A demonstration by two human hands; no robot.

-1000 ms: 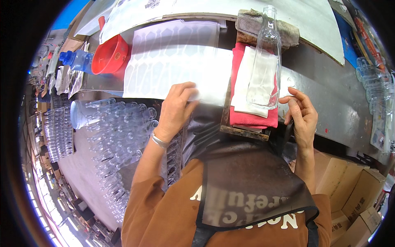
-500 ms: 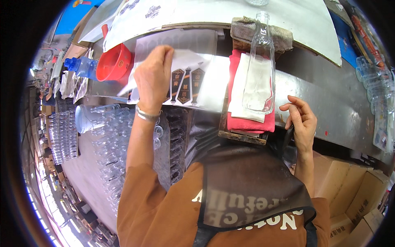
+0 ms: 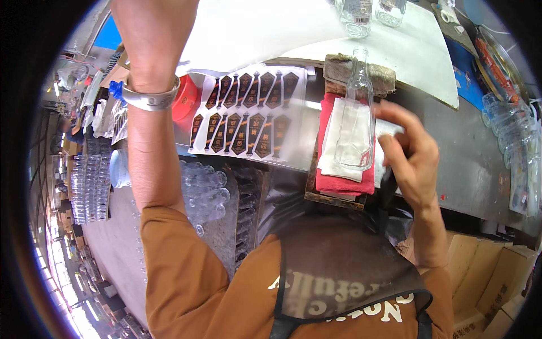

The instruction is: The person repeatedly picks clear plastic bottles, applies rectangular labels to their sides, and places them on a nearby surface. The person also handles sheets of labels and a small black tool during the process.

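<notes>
A clear glass bottle point(image 3: 355, 121) lies, neck away from me, on a folded white cloth point(image 3: 342, 162) over a red cloth point(image 3: 339, 183). My right hand point(image 3: 415, 155) is at its right side, thumb and fingers curved but apart; whether they touch the glass is unclear. Far out at the upper left reaches my left hand point(image 3: 155, 34), its fingers cut off by the picture's edge. Beside that forearm lies a sheet of dark labels point(image 3: 243, 116) in two rows, each black with orange trim.
A rolled grey cloth point(image 3: 367, 76) supports the bottle's neck. Glass bottles point(image 3: 355, 20) stand on the white board point(image 3: 418, 62) beyond. Many more point(image 3: 203, 192) fill the lower left. A red container point(image 3: 185, 99) is partly behind my left forearm. Cardboard boxes point(image 3: 480, 271) stand at lower right.
My left hand has moved forward and left from over the labels. The white sheet it was lifting no longer covers them. My right hand has come up to the bottle's side.
</notes>
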